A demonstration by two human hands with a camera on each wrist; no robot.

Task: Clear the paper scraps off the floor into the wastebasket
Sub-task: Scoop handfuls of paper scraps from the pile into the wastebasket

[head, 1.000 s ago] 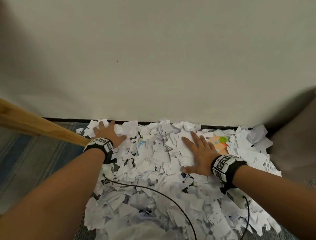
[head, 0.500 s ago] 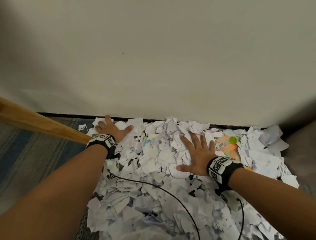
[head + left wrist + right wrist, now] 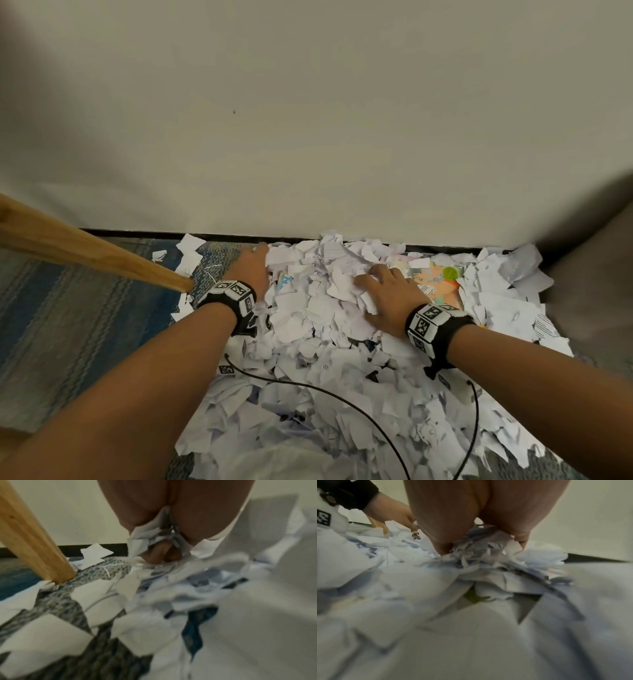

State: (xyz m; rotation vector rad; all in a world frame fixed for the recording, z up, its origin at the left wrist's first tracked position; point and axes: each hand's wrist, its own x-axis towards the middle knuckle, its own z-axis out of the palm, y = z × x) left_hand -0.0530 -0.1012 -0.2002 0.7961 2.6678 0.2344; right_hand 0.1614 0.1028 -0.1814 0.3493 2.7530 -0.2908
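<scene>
Two grips curled into paper scraps [image 3: 329, 308], left hand [image 3: 251, 270] and right hand [image 3: 387, 301] each clutching some

A second ago both hands lay flat and spread on the paper scraps [image 3: 329, 318]; now they are curling into the pile. The left hand [image 3: 251, 270] has slid inward from the pile's far left edge, and bare blue carpet [image 3: 219, 260] shows beside it where scraps lay before, with only a few loose pieces left near the wooden leg [image 3: 102, 255]. Its fingers [image 3: 154, 555] now bend under and gather scraps against the palm. The right hand [image 3: 387, 298] has its fingers [image 3: 366, 279] bent down into the heap, bunching paper between the two hands. More of the orange printed sheet [image 3: 442, 284] lies uncovered to its right.
</scene>
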